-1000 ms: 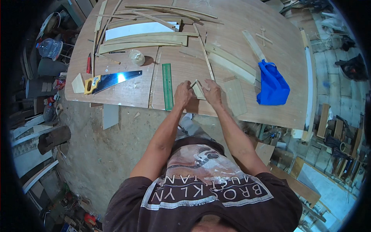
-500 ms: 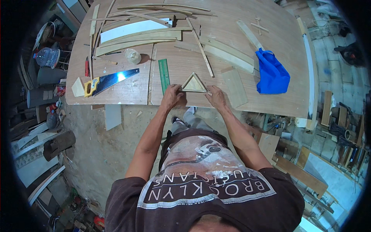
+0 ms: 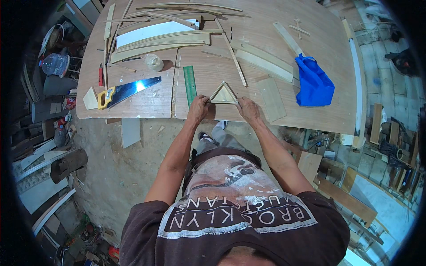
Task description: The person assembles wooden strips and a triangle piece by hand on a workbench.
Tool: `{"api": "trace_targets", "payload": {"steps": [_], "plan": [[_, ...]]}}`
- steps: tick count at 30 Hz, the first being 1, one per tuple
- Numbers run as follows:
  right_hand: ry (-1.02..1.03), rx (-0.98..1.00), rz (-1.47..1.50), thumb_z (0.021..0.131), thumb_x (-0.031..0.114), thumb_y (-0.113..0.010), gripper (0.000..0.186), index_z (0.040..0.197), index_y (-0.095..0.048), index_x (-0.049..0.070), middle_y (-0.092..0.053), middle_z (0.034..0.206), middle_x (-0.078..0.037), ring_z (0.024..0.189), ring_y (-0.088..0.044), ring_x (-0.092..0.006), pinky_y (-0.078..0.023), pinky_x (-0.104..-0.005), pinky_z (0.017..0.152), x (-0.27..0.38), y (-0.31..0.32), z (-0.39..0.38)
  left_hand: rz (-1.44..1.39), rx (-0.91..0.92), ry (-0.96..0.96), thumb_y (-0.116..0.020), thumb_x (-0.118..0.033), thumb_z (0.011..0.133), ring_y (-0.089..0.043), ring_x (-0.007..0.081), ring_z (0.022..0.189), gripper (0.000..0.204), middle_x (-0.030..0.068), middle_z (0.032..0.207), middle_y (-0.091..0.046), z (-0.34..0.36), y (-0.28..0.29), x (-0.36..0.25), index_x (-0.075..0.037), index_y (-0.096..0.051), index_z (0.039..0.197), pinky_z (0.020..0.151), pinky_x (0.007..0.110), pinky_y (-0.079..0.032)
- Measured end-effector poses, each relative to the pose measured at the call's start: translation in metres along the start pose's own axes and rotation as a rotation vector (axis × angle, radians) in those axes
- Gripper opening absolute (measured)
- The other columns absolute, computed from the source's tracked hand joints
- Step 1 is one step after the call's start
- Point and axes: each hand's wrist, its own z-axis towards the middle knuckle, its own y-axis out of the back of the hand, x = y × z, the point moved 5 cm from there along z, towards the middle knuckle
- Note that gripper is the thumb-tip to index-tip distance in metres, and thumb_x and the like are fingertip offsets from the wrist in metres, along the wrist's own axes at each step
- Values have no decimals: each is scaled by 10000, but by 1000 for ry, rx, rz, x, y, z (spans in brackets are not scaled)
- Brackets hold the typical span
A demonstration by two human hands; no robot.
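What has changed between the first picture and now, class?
The left hand and right hand have moved apart. Where they closed around the triangle's sides and partly hid it, they now hold it by its two near corners, so it shows more fully. The saw, ruler and blue bag stayed put; only the view shifted around them.

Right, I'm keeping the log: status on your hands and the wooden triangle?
Left hand, right hand gripping wooden triangle at its near corners. Apex points away. Possible snag: green ruler beside left hand.
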Motion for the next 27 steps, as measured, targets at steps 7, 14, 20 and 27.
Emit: {"api": "trace_targets", "payload": {"steps": [7, 14, 20, 27], "plan": [[-9, 63, -34, 833, 154, -641, 127, 898, -637, 44, -616, 850, -146, 833, -618, -348, -497, -441, 729, -1, 1, 3, 0, 28, -26, -633, -69, 776, -600, 352, 874, 126, 188, 892, -626, 1, 0, 0, 3, -668, 872, 793, 417, -487], [-33, 64, -29, 824, 151, -646, 117, 858, -644, 39, -624, 853, -156, 824, -618, -351, -492, -442, 726, -6, -1, 5, 105, 39, 3, -631, -66, 774, -602, 355, 844, 120, 182, 852, -623, 1, -2, 3, -9, -677, 868, 769, 427, -488], [-46, 79, -31, 809, 137, -660, 113, 857, -637, 37, -623, 849, -161, 826, -616, -360, -484, -449, 727, -2, 0, 5, 140, 46, 7, -613, -60, 782, -596, 365, 823, 93, 181, 823, -616, -2, -1, 4, -4, -670, 829, 752, 438, -485], [-32, 54, -18, 785, 163, -693, 261, 1001, -619, 37, -621, 917, -167, 889, -616, -359, -495, -443, 776, -7, 7, 1, 57, 81, 48, -669, -80, 721, -588, 359, 888, 248, 188, 879, -612, 2, 6, -2, 1, -650, 955, 808, 426, -483]]}}
